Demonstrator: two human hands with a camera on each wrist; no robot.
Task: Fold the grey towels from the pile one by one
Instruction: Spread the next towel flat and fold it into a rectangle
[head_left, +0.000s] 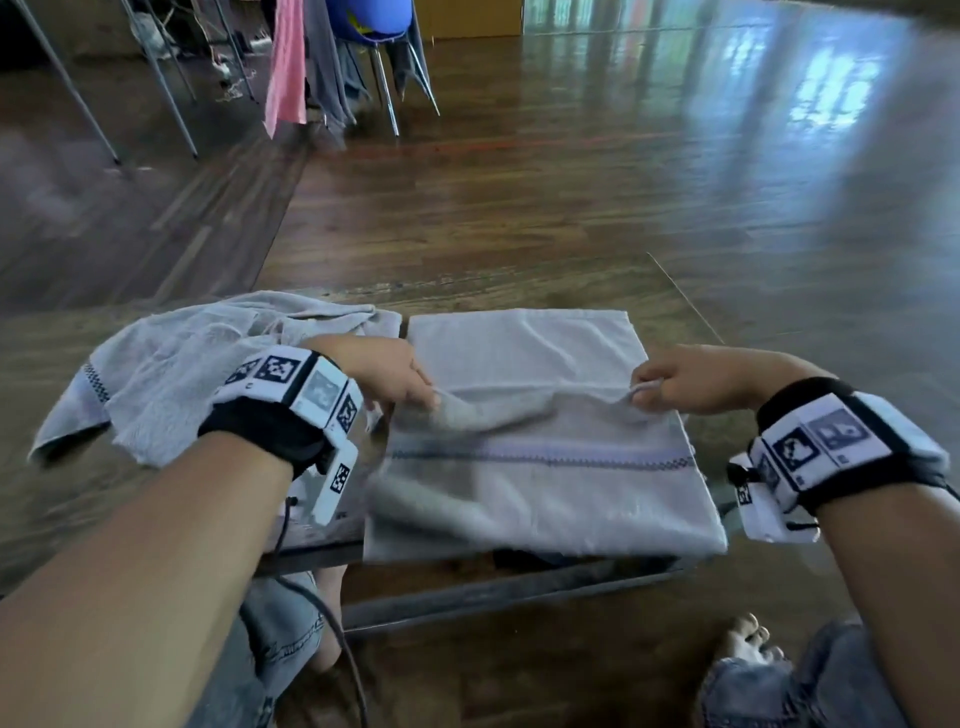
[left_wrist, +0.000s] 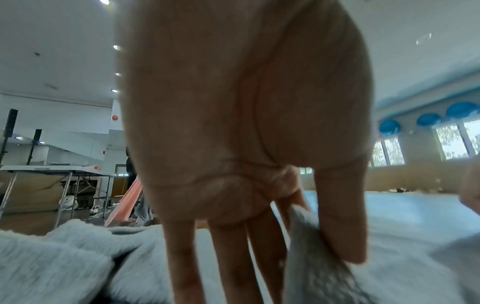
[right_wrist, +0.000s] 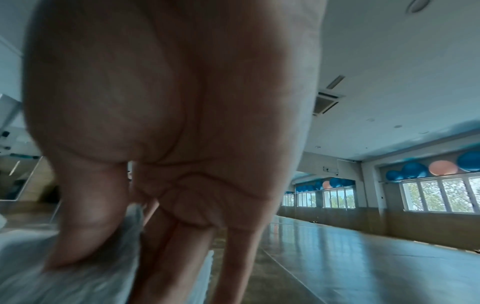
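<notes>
A grey towel (head_left: 545, 488) with a dark stitched stripe lies on the low table, its near part hanging over the front edge. My left hand (head_left: 410, 387) pinches the lifted edge at its left corner, and my right hand (head_left: 649, 389) pinches the right corner. The held edge sags between them above the towel's middle. In the left wrist view the thumb (left_wrist: 340, 224) and forefinger clamp grey cloth (left_wrist: 311, 267). In the right wrist view the thumb (right_wrist: 85, 230) presses grey cloth (right_wrist: 103, 267) against the fingers. A crumpled pile of grey towels (head_left: 176, 364) lies to the left, partly under my left wrist.
The small wooden table (head_left: 519, 288) stands on a glossy wood floor. Chairs draped with pink and grey cloth (head_left: 291, 67) stand far back left. My knees in jeans and a bare foot (head_left: 748, 644) are below the table's front edge.
</notes>
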